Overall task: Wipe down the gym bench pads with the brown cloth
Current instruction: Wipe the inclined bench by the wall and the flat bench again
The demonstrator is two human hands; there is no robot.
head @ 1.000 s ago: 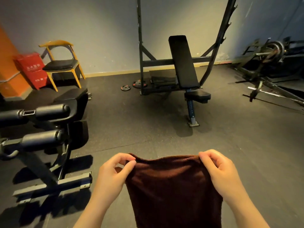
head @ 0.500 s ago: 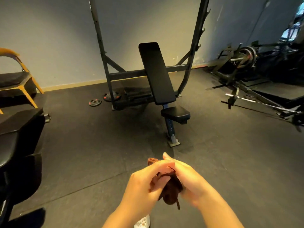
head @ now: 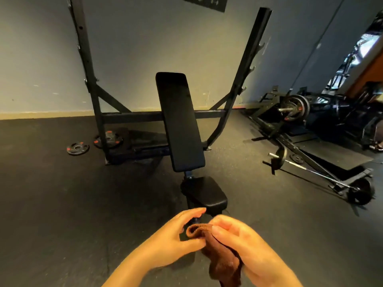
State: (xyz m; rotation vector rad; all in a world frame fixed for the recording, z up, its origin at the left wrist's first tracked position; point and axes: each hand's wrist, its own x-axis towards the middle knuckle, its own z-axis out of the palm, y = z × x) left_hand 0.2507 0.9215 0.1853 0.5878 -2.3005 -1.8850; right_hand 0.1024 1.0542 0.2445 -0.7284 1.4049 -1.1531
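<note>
Both hands, left (head: 176,235) and right (head: 244,243), grip the bunched brown cloth (head: 219,257) near the bench's seat pad (head: 207,193).

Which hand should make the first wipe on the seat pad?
Probably the right hand: most of the brown cloth is bunched in its fingers, while the left hand only holds the upper fold. The seat pad sits just ahead of both.

The one head-worn camera looked forward and down from standing height, close over both hands (head: 209,241), facing the incline bench (head: 180,123) and the grey wall (head: 145,48) beyond.
</note>
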